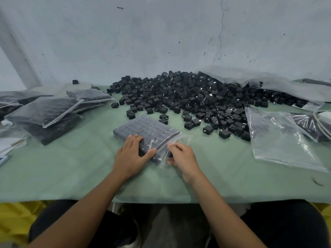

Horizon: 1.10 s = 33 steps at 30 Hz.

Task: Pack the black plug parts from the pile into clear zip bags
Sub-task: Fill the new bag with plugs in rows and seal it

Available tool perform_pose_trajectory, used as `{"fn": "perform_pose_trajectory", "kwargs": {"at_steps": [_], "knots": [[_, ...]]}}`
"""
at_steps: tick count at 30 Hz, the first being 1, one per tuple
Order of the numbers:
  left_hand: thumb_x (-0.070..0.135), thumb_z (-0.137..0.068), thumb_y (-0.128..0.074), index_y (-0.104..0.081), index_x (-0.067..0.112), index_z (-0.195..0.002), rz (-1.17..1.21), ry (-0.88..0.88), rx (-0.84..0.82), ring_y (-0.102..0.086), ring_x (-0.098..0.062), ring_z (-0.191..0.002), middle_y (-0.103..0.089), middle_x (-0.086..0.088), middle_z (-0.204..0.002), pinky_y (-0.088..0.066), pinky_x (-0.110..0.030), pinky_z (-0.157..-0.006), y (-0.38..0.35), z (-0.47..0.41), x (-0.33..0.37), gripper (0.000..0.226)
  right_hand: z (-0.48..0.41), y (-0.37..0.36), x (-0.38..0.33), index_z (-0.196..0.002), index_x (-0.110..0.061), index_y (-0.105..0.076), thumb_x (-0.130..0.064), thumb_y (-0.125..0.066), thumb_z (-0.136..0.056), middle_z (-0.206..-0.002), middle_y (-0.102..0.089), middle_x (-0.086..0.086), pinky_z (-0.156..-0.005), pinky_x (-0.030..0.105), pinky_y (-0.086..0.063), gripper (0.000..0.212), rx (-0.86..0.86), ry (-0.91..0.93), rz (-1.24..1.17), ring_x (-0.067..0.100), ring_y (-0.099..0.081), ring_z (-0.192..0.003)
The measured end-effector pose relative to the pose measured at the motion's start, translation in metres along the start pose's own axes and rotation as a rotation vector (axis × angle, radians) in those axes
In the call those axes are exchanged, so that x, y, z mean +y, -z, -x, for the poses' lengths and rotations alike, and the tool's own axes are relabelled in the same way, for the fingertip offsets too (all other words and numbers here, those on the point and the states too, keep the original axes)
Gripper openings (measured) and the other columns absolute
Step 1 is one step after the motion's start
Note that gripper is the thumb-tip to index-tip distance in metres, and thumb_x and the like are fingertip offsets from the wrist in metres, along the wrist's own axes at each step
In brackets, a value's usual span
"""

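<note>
- My left hand (132, 154): fingers flat, pressing down the clear zip bag of rowed black plug parts (148, 131) to steady it.
- My right hand (180, 156): pinching that bag's open mouth, probably to seal it.
- Beyond both hands: loose pile of black cube-shaped plastic plug parts (197, 97), with strays near the bag.
- Right of my right hand: empty clear plastic zip bags (279, 138).
- Left of my left hand: stack of filled clear bags (44, 111).

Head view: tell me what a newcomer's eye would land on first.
The big pile of black plug parts sprawls across the far middle of the green table. In front of it lies a filled zip bag, parts in neat rows, the left hand pressing on it and the right hand pinching its loose end. At the left, packed bags lie stacked.
</note>
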<state>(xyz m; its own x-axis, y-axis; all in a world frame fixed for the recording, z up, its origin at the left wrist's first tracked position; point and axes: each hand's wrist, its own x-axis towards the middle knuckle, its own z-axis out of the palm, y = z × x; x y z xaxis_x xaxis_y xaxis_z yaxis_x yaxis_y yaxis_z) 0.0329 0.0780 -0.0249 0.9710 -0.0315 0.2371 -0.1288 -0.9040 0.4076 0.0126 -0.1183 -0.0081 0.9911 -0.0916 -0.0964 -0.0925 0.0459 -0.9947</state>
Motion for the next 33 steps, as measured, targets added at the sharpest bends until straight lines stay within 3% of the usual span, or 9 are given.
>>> {"fn": "perform_pose_trajectory", "kwargs": {"at_steps": [5, 10, 12, 15, 18, 23, 28, 33], "knots": [[0.088, -0.078, -0.027, -0.038, 0.029, -0.147, 0.006, -0.003, 0.01, -0.011, -0.014, -0.155, -0.023, 0.004, -0.166, -0.026, -0.049, -0.118, 0.0, 0.001, 0.0, 0.092, -0.002, 0.002, 0.001, -0.076, -0.012, -0.069, -0.026, -0.06, -0.091, -0.082, -0.073, 0.016, -0.042, 0.023, -0.041, 0.022, 0.011, -0.054, 0.044, 0.019, -0.058, -0.048], [0.088, -0.078, -0.027, -0.037, 0.029, -0.148, 0.008, -0.007, 0.01, -0.011, -0.014, -0.155, -0.022, 0.004, -0.167, -0.025, -0.049, -0.118, 0.0, 0.0, -0.001, 0.092, -0.003, -0.003, 0.005, -0.081, -0.001, -0.07, -0.02, -0.062, -0.089, -0.082, -0.072, 0.015, -0.066, 0.039, -0.061, 0.021, 0.025, -0.033, -0.058, 0.023, -0.068, -0.067], [0.087, -0.08, -0.029, -0.037, 0.029, -0.148, 0.009, -0.008, 0.006, -0.01, -0.013, -0.155, -0.022, 0.004, -0.167, -0.025, -0.049, -0.119, 0.0, 0.0, -0.001, 0.09, -0.004, -0.002, 0.006, -0.087, 0.004, -0.069, -0.017, -0.064, -0.091, -0.084, -0.068, 0.013, -0.073, 0.037, -0.062, 0.022, 0.009, -0.069, -0.134, 0.024, -0.068, -0.076], [0.086, -0.081, -0.031, -0.037, 0.029, -0.149, 0.008, -0.01, 0.007, -0.01, -0.014, -0.155, -0.022, 0.003, -0.167, -0.024, -0.049, -0.119, 0.0, 0.001, -0.001, 0.088, -0.001, -0.002, 0.001, -0.094, 0.004, -0.067, -0.011, -0.061, -0.095, -0.088, -0.063, 0.012, -0.071, 0.031, -0.06, 0.016, -0.065, -0.11, -0.277, 0.026, -0.067, -0.08], [0.089, -0.077, -0.027, -0.037, 0.029, -0.148, 0.01, -0.006, 0.005, -0.01, -0.013, -0.155, -0.022, 0.004, -0.167, -0.024, -0.048, -0.119, 0.0, 0.001, 0.0, 0.093, 0.0, -0.002, 0.0, -0.103, 0.002, -0.063, -0.008, -0.056, -0.098, -0.093, -0.058, 0.015, -0.077, 0.034, -0.06, 0.014, -0.103, -0.115, -0.292, 0.028, -0.064, -0.085], [0.09, -0.077, -0.025, -0.036, 0.029, -0.149, 0.005, -0.009, 0.006, -0.01, -0.014, -0.155, -0.021, 0.004, -0.167, -0.024, -0.048, -0.119, 0.0, 0.001, -0.001, 0.095, 0.004, -0.006, 0.001, -0.092, -0.003, -0.066, -0.011, -0.056, -0.098, -0.075, -0.055, 0.009, -0.059, 0.024, -0.047, 0.014, -0.112, -0.048, -0.131, 0.013, -0.051, -0.06], [0.091, -0.077, -0.024, -0.036, 0.03, -0.149, 0.0, -0.01, 0.006, -0.011, -0.014, -0.155, -0.021, 0.003, -0.167, -0.023, -0.048, -0.119, -0.001, 0.001, -0.001, 0.095, 0.005, -0.006, 0.002, -0.102, 0.002, -0.07, -0.011, -0.055, -0.098, -0.083, -0.059, 0.009, -0.079, 0.031, -0.049, 0.021, -0.148, -0.041, -0.118, 0.018, -0.055, -0.079], [0.091, -0.076, -0.026, -0.036, 0.03, -0.149, 0.015, -0.001, 0.008, -0.01, -0.013, -0.155, -0.021, 0.005, -0.167, -0.024, -0.048, -0.118, -0.002, 0.0, -0.002, 0.096, 0.006, -0.004, 0.003, -0.099, -0.009, -0.075, -0.015, -0.055, -0.098, -0.078, -0.058, 0.004, -0.076, 0.033, -0.049, 0.021, -0.173, 0.005, -0.071, 0.016, -0.051, -0.074]]}}
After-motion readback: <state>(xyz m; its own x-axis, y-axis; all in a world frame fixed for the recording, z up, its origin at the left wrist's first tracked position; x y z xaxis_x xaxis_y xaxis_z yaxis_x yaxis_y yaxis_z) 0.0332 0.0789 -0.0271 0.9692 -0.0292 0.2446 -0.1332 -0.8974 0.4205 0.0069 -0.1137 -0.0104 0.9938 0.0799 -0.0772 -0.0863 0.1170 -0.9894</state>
